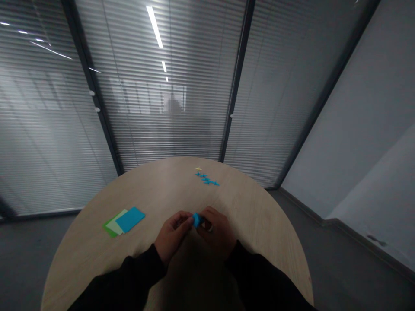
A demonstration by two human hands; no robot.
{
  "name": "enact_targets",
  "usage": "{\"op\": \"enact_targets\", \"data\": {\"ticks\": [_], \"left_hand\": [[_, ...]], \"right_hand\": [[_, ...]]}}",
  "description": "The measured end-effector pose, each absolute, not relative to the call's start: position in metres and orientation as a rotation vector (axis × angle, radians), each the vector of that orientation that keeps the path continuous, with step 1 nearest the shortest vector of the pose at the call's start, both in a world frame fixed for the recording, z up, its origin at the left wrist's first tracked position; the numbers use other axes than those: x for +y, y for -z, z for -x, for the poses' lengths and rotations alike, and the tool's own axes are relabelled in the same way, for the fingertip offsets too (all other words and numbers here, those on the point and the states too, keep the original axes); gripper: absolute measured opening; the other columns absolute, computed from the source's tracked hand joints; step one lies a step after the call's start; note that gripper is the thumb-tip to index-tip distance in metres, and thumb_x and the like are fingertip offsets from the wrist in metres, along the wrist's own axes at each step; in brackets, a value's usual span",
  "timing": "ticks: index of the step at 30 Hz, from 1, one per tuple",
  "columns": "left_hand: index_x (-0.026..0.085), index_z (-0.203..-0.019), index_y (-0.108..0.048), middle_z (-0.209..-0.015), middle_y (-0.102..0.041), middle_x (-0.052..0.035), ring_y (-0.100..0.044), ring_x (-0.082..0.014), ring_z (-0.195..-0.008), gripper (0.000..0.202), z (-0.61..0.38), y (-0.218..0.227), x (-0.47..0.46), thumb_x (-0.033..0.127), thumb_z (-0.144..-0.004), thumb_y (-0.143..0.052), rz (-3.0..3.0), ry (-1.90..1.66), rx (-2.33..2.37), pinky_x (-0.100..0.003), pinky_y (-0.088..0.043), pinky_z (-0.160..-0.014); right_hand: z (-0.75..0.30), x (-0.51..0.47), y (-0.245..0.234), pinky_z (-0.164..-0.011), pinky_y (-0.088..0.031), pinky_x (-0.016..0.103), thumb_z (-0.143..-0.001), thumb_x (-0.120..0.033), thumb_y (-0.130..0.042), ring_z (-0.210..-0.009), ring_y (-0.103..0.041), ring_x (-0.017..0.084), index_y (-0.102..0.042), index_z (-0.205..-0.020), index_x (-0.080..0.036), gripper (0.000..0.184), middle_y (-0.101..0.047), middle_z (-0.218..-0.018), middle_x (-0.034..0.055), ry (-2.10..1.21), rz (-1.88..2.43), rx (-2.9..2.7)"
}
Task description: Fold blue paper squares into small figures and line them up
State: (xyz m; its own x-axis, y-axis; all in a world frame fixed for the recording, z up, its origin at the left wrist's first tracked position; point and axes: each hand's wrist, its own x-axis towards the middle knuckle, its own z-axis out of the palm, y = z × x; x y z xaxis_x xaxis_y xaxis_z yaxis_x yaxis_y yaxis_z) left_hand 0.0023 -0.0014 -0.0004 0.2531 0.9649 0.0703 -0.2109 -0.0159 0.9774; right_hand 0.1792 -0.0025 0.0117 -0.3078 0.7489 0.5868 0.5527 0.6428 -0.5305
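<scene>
Dim light, overhead glare on the glass partition, edges bowed (wide lens)

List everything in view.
table: 1, pale wood, round, in front of the person
green card: 1, green, left side of table, bottom of stack
pale card: 1, pale green, on green card
blue card: 1, blue, top of stack
star: 1, yellow, near far table edge
small shapes: several, exact count unclear, blue, in a row beside star
folded piece: 1, blue, held between hands
blinds: 3 panels, grey, behind table
wall: 1, pale grey, right
floor: 1, grey, around table
left sleeve: 1, black, near edge
right sleeve: 1, black, near edge
left hand: 1, on folded piece
right hand: 1, on folded piece
</scene>
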Motion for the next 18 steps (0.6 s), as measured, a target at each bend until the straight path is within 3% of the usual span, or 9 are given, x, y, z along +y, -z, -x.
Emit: {"op": "enact_targets", "data": {"ticks": [5, 10, 16, 18], "left_hand": [[0.017, -0.093, -0.069, -0.093, -0.071, -0.0069, -0.064, -0.0205, -0.087, 0.030, -0.001, -0.001, -0.001, 0.044, -0.079, -0.074, -1.311, -1.138, 0.881, -0.034, -0.048, -0.082], [0.018, -0.090, -0.071, -0.086, -0.070, -0.0051, -0.062, -0.0187, -0.073, 0.027, 0.002, -0.006, 0.000, 0.043, -0.082, -0.069, -1.506, -1.162, 1.032, -0.032, -0.048, -0.070], [0.021, -0.084, -0.078, -0.086, -0.075, -0.0081, -0.066, -0.0245, -0.083, 0.019, 0.005, -0.016, -0.003, 0.038, -0.082, -0.070, -1.626, -1.253, 1.093, -0.035, -0.048, -0.079], [0.022, -0.086, -0.080, -0.086, -0.077, -0.0078, -0.067, -0.0250, -0.083, 0.019, 0.007, -0.018, -0.003, 0.038, -0.080, -0.072, -1.569, -1.265, 1.097, -0.036, -0.049, -0.080]], "right_hand": [[-0.180, -0.003, -0.012, -0.059, -0.035, 0.024, -0.084, -0.018, -0.066, -0.063, -0.049, 0.012, -0.065, -0.081, -0.018, 0.003, -0.054, -0.075, -0.0009, -0.298, 0.994, -2.008], [-0.180, -0.003, -0.014, -0.059, -0.036, 0.024, -0.084, -0.017, -0.068, -0.062, -0.049, 0.012, -0.068, -0.082, -0.018, 0.001, -0.054, -0.073, -0.0015, -0.320, 1.024, -2.002], [-0.181, -0.003, -0.017, -0.057, -0.038, 0.024, -0.084, -0.020, -0.068, -0.060, -0.050, 0.011, -0.068, -0.085, -0.019, 0.002, -0.058, -0.074, -0.0008, -0.415, 1.028, -1.947], [-0.181, -0.003, -0.017, -0.056, -0.041, 0.024, -0.083, -0.024, -0.068, -0.058, -0.051, 0.011, -0.067, -0.095, -0.019, 0.013, -0.061, -0.079, 0.0003, -0.472, 1.021, -1.890]]}}
